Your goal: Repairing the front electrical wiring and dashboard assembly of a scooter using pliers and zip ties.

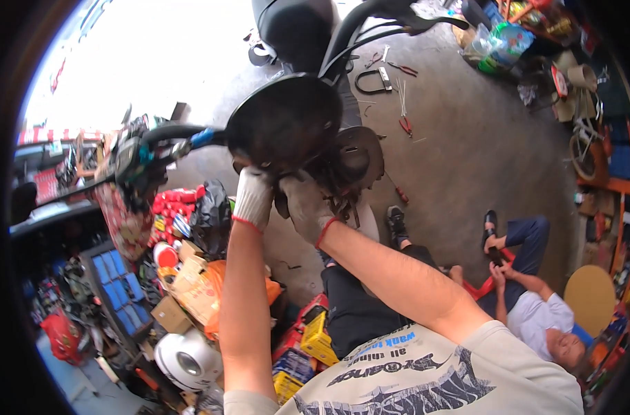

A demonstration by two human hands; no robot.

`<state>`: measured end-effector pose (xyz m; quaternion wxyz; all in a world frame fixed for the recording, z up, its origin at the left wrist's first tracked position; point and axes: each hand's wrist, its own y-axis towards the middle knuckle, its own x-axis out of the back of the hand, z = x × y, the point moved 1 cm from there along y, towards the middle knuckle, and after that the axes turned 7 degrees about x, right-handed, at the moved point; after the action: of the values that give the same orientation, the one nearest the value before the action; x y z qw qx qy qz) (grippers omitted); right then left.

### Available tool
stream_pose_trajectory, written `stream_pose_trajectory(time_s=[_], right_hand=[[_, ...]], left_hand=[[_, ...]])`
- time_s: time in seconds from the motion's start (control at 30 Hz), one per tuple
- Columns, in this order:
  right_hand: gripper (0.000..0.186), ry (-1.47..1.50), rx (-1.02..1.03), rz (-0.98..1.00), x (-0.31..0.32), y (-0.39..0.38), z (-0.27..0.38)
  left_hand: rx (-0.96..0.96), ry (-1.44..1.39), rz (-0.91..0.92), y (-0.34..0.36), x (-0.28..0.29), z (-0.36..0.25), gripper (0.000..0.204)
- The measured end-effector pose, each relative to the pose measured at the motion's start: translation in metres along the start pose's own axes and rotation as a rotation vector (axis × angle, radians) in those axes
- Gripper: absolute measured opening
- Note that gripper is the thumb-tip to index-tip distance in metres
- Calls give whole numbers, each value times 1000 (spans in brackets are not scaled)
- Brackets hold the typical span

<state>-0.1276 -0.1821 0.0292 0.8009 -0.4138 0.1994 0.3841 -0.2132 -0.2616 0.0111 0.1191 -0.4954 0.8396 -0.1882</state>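
A scooter-like vehicle stands before me, with a black round shell [284, 114] at its front and dark handlebars [170, 130]. My left hand [254, 199], in a white glove, reaches up under the shell's lower edge, which hides its fingers. Just right of it, my right hand [304, 207], also gloved, is curled at dark parts beneath the shell; what it holds is hidden. A dark assembly [356, 159] sits behind the hands. Pliers [405, 126], a U-lock [375, 81] and a screwdriver [400, 195] lie on the floor to the right.
Piled boxes and bags [197, 277] crowd the left and lower left, beside a white helmet-like object [187, 361]. Another person [536, 311] sits at the lower right by a round tan board [589, 301]. Cluttered shelving [615, 187] lines the right side, above concrete floor [453, 159].
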Motion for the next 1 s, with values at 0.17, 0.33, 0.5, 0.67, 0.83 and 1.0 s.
stream_pose_trajectory(time_s=[0.17, 0.33, 0.5, 0.67, 0.83, 1.0], right_hand=[[34, -161, 182, 73, 22, -20, 13], [45, -467, 149, 76, 68, -51, 18], [47, -953, 374, -13, 89, -30, 27], [44, -856, 444, 69, 84, -1, 39], [44, -752, 417, 31, 83, 3, 45], [33, -652, 475, 31, 91, -6, 73]], left_hand=[[-161, 647, 53, -15, -9, -11, 43], [-554, 1442, -13, -27, -26, -18, 53], [-487, 1404, -138, -33, -51, -28, 64], [-351, 1409, -206, -28, -60, -15, 57], [-397, 1333, -230, -2, -46, 11, 37], [-222, 1594, -289, -20, -62, -3, 37]])
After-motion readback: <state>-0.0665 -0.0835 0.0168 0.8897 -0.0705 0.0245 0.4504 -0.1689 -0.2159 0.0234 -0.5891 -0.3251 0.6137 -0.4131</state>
